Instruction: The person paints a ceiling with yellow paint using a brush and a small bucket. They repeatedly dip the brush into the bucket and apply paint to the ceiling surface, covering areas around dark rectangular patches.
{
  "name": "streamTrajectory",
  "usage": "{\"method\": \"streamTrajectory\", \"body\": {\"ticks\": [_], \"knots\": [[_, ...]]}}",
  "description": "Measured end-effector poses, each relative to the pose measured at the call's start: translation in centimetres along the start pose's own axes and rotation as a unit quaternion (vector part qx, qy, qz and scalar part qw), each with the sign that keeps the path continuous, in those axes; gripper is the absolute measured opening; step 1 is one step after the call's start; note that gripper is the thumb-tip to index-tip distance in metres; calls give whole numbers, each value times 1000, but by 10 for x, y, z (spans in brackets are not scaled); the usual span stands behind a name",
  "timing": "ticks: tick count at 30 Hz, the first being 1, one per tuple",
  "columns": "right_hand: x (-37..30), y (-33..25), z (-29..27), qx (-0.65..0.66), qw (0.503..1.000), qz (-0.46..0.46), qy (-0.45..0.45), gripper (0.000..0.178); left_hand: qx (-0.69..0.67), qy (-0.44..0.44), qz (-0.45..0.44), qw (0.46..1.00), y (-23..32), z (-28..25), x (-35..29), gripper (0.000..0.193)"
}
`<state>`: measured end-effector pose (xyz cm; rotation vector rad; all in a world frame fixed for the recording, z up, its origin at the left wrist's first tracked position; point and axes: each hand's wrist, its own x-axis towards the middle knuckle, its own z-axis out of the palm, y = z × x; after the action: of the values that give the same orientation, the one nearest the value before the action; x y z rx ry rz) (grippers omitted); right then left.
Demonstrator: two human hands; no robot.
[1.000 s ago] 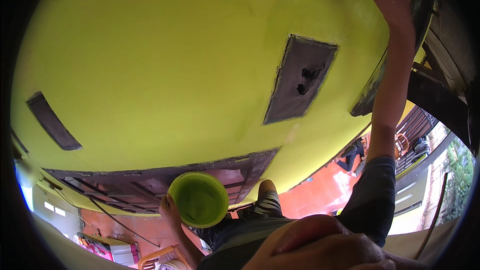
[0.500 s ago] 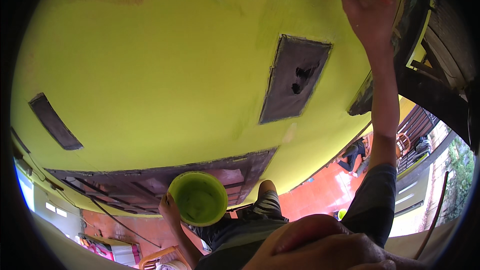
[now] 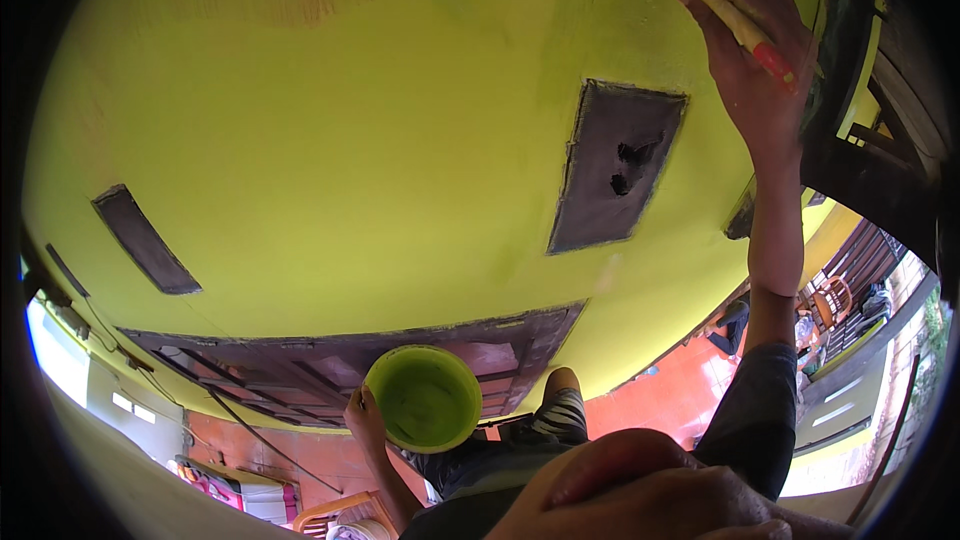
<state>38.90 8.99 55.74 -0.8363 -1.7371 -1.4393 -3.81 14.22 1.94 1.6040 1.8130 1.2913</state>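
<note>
My right hand (image 3: 758, 65), arm stretched up at the upper right, is closed on a paintbrush (image 3: 742, 25) with a pale handle and a red end. Its bristle end points up and left against the yellow-green wall (image 3: 340, 170), close to the picture's top edge, where it is partly lost. My left hand (image 3: 366, 420), low in the middle, grips the rim of a green bucket (image 3: 468, 380). Greenish paint shows inside the bucket, which I hold in front of my body. Most of the left fingers are hidden by the bucket.
Dark panels (image 3: 618, 168) are set into the wall, one with black holes. Below is a dark-framed window or door (image 3: 290, 365). Far down lie a red tiled floor (image 3: 650, 410), wooden chairs (image 3: 828, 302) and a seated person (image 3: 732, 328). Dark beams (image 3: 870, 180) stand at right.
My right hand and the brush have come lower, so more of the brush shows. The view has shifted slightly, and the wall panels and bucket appear farther right. Both grips are unchanged.
</note>
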Motion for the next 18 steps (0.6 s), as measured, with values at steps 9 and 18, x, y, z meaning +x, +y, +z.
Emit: {"method": "streamTrajectory", "body": {"ticks": [9, 18], "knots": [[-28, 15, -2, -38, 999, 8, -27, 24, 11, -9, -3, 1000, -6, -1, 1, 33], [-46, 31, -16, -33, 997, 58, -29, 24, -10, 1, 22, 1000, -4, 5, -3, 32]]}}
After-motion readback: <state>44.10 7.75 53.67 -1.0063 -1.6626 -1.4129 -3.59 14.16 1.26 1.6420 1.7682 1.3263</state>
